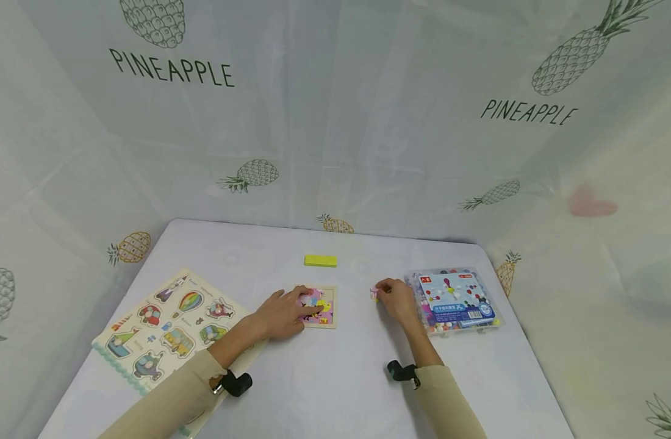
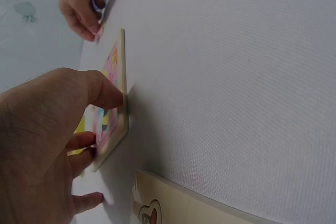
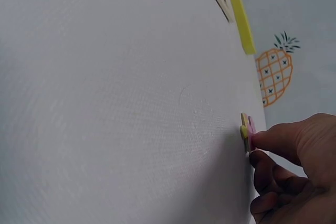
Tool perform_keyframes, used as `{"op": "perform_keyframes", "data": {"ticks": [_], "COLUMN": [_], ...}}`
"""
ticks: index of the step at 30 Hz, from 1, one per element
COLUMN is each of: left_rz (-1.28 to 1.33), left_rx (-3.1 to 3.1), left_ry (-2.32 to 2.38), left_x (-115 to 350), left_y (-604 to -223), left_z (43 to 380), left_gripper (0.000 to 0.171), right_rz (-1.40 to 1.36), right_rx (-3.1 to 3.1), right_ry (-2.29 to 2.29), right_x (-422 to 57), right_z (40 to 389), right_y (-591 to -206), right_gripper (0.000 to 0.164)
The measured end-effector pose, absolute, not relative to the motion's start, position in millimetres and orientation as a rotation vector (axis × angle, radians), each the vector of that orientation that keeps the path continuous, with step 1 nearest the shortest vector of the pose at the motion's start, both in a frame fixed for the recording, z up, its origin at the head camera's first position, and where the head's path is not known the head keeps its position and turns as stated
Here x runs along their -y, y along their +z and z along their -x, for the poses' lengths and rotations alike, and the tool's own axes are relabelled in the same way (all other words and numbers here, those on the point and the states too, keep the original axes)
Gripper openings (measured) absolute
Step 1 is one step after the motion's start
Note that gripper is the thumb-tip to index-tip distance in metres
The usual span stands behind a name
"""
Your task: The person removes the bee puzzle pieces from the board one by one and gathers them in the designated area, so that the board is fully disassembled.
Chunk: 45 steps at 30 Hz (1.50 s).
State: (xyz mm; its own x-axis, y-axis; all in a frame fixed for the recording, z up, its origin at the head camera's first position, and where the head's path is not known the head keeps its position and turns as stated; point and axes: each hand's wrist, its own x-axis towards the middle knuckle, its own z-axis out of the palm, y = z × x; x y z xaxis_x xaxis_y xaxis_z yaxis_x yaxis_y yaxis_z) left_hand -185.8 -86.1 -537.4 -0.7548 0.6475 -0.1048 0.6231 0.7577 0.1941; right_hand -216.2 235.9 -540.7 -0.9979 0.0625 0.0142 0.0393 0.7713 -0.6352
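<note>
Your left hand [image 1: 282, 315], fingers spread, resting on the puzzle board [image 1: 335, 305]; your right hand [image 1: 399, 302], fingertips pinching a puzzle piece [image 1: 374, 294] between board and plastic box [image 1: 455, 299]: best steadied lightly, piece held by its edges.

The pale desk [image 1: 330, 384] is softly lit; a diffuse shadow is cast beside the right grip [image 1: 399, 300]; wrist views are rendered dimmer, greyer.

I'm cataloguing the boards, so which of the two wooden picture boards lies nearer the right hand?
The small square wooden board with the pink picture, touched by the left hand; the large cream wooden board with vehicle pictures lies farther left.
</note>
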Motion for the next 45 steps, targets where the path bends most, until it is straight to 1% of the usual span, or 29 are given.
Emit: {"op": "perform_keyframes", "data": {"ticks": [12, 19, 31, 39, 45], "left_rz": [-1.049, -1.076, -1.095, -1.07, -1.065], "left_rx": [-2.811, -2.829, -2.843, -2.828, -2.805], "left_ry": [0.202, 0.207, 0.218, 0.199, 0.265], "left_x": [86.4, 87.6, 88.9, 88.3, 89.5], "left_y": [-536.8, -539.6, -537.8, -535.9, -537.2], "left_z": [184.3, 185.2, 184.1, 184.7, 185.1], "left_gripper": [0.052, 0.051, 0.05, 0.051, 0.051], "right_rz": [0.107, 0.068, -0.162, -0.374, -0.414], "right_rx": [2.942, 2.906, 2.897, 2.952, 3.0], "right_ry": [1.04, 1.061, 1.182, 1.133, 1.124], "right_x": [-235.3, -226.9, -183.7, -154.0, -142.2], "right_z": [216.1, 213.8, 214.2, 211.5, 211.0], "right_y": [-542.9, -535.2, -537.1, -543.8, -549.7], "right_gripper": [0.014, 0.016, 0.011, 0.016, 0.02]}}
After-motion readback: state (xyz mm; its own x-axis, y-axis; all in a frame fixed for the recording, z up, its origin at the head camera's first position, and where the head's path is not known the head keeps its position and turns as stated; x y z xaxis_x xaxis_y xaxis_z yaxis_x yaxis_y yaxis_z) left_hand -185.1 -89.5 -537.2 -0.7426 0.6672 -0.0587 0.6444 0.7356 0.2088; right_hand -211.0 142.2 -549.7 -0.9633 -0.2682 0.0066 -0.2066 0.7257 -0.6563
